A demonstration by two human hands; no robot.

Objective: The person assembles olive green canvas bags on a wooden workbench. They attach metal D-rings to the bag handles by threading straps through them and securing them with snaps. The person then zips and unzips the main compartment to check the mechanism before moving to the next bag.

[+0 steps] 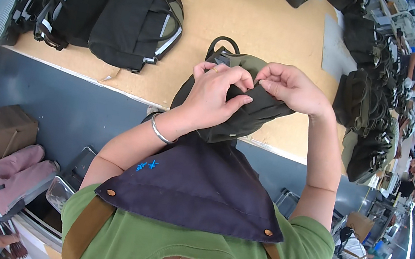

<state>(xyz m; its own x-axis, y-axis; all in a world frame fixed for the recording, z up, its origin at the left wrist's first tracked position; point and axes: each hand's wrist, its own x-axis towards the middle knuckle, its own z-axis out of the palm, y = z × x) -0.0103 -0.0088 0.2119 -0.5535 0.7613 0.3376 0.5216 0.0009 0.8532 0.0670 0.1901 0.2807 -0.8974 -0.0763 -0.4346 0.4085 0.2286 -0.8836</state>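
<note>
A black bag (260, 111) with an olive-green lining or panel lies at the table's front edge, close against my apron. My right hand (295, 91) pinches the edge of its dark fabric between thumb and fingertips. Just to the left, my left hand (215, 91) has its fingers bent over the same fabric, the thumb lying on the near side. Both hands' fingertips almost meet at one spot on the bag. Whatever small part lies between them is hidden. A black loop handle (225, 41) of the bag stands up beyond my left hand.
The tan table (239, 10) carries a black backpack (134, 25) and more dark bags at the left, with others along the far edge. Dark bags (362, 101) are heaped at the right. A cardboard box (2, 128) stands at lower left. Other people sit or stand off to the right.
</note>
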